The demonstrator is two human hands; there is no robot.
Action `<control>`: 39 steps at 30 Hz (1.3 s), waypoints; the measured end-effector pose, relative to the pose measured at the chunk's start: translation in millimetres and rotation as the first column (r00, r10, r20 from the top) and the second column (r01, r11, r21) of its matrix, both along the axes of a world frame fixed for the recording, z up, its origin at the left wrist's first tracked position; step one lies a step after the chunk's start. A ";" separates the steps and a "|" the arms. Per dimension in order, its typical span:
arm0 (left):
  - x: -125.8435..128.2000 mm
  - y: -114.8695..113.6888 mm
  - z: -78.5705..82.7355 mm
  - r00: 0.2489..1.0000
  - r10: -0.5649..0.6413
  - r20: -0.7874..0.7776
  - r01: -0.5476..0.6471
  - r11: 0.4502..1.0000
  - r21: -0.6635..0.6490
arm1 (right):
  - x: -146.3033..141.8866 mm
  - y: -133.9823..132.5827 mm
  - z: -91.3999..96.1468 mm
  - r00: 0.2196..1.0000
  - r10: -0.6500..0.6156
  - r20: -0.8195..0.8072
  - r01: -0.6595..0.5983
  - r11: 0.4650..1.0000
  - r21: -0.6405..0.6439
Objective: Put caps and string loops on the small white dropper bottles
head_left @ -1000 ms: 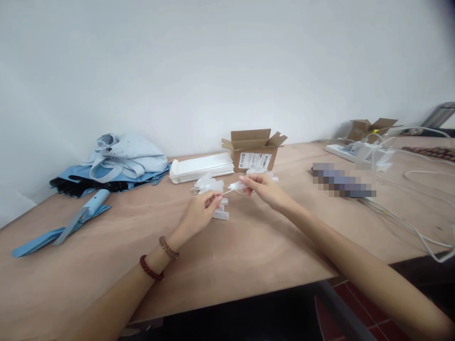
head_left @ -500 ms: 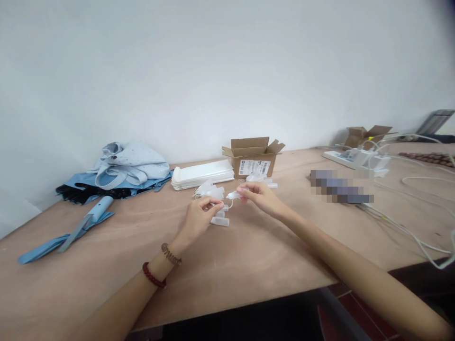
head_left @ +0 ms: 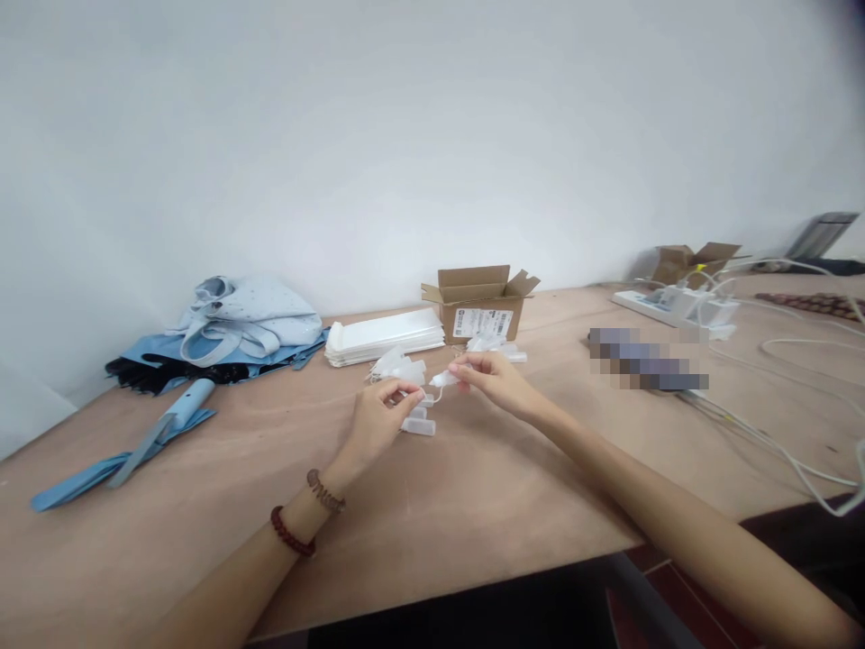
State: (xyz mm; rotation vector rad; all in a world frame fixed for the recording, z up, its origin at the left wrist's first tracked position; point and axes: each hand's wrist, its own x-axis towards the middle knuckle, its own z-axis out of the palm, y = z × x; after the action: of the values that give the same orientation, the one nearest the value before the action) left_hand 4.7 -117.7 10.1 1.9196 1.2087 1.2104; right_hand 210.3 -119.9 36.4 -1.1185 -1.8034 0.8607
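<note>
My right hand (head_left: 496, 380) pinches a small translucent white dropper bottle (head_left: 444, 379) between thumb and fingers, its nozzle pointing left. From the bottle a thin white strap (head_left: 436, 397) curves down towards my left hand (head_left: 385, 410), whose thumb and forefinger are closed at its end. Whatever sits between those fingertips is too small to make out, perhaps a cap. Several similar bottles (head_left: 419, 426) lie on the table just beside and beyond my left fingers. More pale translucent bottles (head_left: 514, 357) are behind my right hand.
An open cardboard box (head_left: 481, 320) stands near the wall, beside a stack of white envelopes (head_left: 386, 335). A blue umbrella (head_left: 193, 403) and a light cloth bag (head_left: 253, 315) lie left. At right are a pixelated object (head_left: 645, 361), a power strip (head_left: 649, 306) and loose white cables (head_left: 777, 442).
The dropper bottle in my right hand has tilted slightly and shows more clearly, its strap spanning to my left fingers. Both hands stay almost in place; the view has shifted slightly.
</note>
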 end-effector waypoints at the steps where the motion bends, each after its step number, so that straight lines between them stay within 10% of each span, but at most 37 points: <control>1: 0.0 0.0 0.1 1.000 0.000 -0.003 0.000 1.000 0.002 | 0.0 0.4 -0.6 1.000 0.002 0.003 -0.002 1.000 0.001; 20: -3.7 0.3 -4.1 0.951 -0.036 -0.306 0.139 0.937 0.321 | -4.8 -0.2 -5.0 0.984 -0.036 0.177 0.011 0.990 0.141; 39: -6.4 -3.9 -4.8 0.929 -0.082 -0.360 0.207 0.923 0.323 | -10.8 -7.0 -14.9 0.981 -0.020 0.193 -0.009 0.989 0.149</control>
State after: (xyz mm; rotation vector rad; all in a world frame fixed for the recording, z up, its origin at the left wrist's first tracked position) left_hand -1.6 -121.6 5.3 2.5281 1.0324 1.1035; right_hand 199.5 -126.9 21.5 -1.1423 -1.9875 0.6189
